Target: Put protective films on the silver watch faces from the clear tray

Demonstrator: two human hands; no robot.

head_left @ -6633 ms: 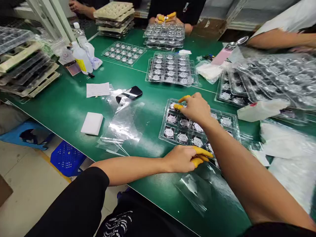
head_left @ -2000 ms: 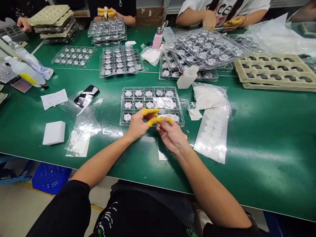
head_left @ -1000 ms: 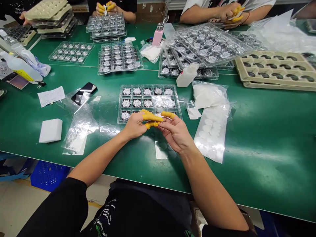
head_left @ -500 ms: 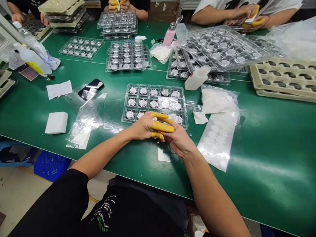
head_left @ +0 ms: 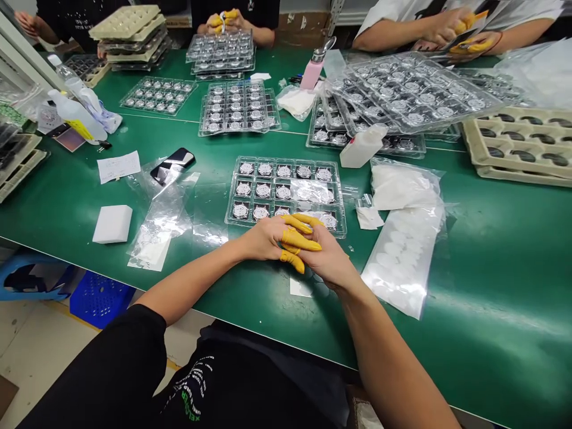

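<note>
On the green counter [head_left: 500, 250], a white block [head_left: 112, 224] sits at left, then a dark phone [head_left: 173, 165]; next comes a clear tray [head_left: 252, 180] of round dials [head_left: 263, 190], lying flat, its long axis running left to right, the right end slightly nearer the front; the left hand [head_left: 268, 238] and right hand [head_left: 333, 256] meet at its near edge, yellow-covered fingers [head_left: 300, 239] overlapping, though I cannot tell whether they pinch anything; beyond lies a bag of white discs [head_left: 402, 256]
</note>
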